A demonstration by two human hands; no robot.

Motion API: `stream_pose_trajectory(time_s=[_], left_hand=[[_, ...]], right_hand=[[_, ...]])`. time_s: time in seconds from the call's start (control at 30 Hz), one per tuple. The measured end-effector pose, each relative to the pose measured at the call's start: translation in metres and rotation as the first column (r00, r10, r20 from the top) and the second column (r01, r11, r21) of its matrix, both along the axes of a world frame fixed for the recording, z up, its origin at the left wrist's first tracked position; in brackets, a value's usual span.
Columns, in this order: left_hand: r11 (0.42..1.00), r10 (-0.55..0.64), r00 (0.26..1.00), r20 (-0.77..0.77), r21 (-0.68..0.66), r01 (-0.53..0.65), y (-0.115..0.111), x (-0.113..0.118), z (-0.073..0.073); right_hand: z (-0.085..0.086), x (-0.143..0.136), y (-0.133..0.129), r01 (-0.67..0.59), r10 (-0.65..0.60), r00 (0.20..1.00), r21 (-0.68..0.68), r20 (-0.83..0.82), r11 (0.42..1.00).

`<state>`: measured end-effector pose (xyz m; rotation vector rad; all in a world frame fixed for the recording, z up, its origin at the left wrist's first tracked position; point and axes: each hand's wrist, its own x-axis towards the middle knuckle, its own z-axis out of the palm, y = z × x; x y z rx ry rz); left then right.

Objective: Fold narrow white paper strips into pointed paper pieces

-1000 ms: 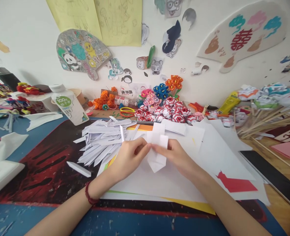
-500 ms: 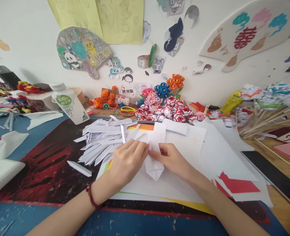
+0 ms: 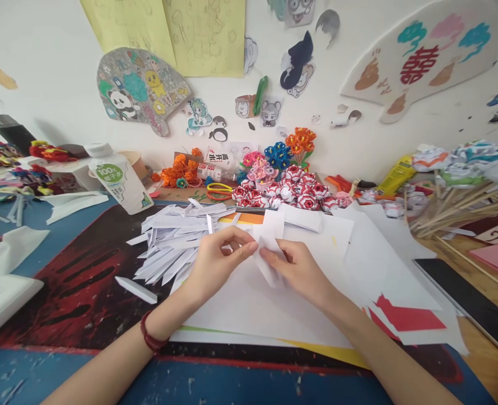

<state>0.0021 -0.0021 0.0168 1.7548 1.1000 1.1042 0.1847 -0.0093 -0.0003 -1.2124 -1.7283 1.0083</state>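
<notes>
Pinching a folded paper strip point(image 3: 270, 239), both hands (left hand point(image 3: 215, 264), right hand point(image 3: 297, 270)) crowd the strip pile point(image 3: 173, 244).

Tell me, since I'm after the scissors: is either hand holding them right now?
No. Both the left hand and right hand pinch a folded white paper; the scissors lie beyond.

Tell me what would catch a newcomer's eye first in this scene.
At the centre, the left hand and right hand pinch a folded white paper piece together above a spread of white sheets. Just left of the hands lies a heap of folded white paper strips. Behind them, against the wall, sits a bright cluster of red-and-white paper flowers, with orange, blue and pink ones around it.
</notes>
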Motion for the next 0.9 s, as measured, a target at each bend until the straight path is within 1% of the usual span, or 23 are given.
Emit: stream_pose_trajectory(time_s=[0.07, 0.17, 0.3, 0.43, 0.63, 0.77, 0.83, 0.9], left_hand=[[0.997, -0.031, 0.999, 0.039, -0.066, 0.033, 0.0014, 0.0001, -0.0002], [0.991, -0.060, 0.998, 0.024, -0.120, 0.063, 0.0015, 0.0010, -0.0011], [0.991, -0.068, 0.998, 0.003, -0.115, 0.068, 0.0017, 0.0018, -0.0025], [0.991, -0.071, 0.997, -0.009, -0.118, 0.069, 0.0021, 0.0016, -0.0027], [0.991, -0.049, 0.999, -0.003, -0.127, 0.048, 0.0015, 0.0027, -0.0005], [0.993, -0.014, 0.999, 0.039, -0.118, 0.018, 0.0014, 0.0032, 0.0002], [0.988, -0.022, 0.997, 0.079, -0.150, 0.033, 0.0018, 0.0027, -0.0002], [0.975, -0.064, 0.990, 0.125, -0.204, 0.089, 0.0025, 0.0017, -0.0011]], right_hand=[[0.0003, -0.0003, -0.0002, 0.006, -0.007, 1.000, 0.034, 0.016, 0.999], [0.0009, -0.0016, -0.0015, 0.001, -0.003, 0.999, 0.068, 0.032, 0.998], [0.0015, -0.0033, -0.0042, -0.002, -0.007, 0.996, 0.098, 0.093, 0.995], [0.0025, -0.0032, -0.0053, -0.031, 0.015, 0.991, 0.118, 0.134, 0.993], [0.0065, -0.0025, -0.0064, -0.086, 0.077, 0.991, 0.072, 0.112, 0.994], [0.0069, -0.0038, -0.0068, -0.058, 0.054, 0.995, 0.050, 0.088, 0.997], [0.0062, -0.0040, -0.0065, -0.033, 0.032, 0.996, 0.021, 0.079, 0.999], [0.0061, -0.0035, -0.0062, -0.025, 0.026, 0.998, -0.020, 0.056, 0.999]])
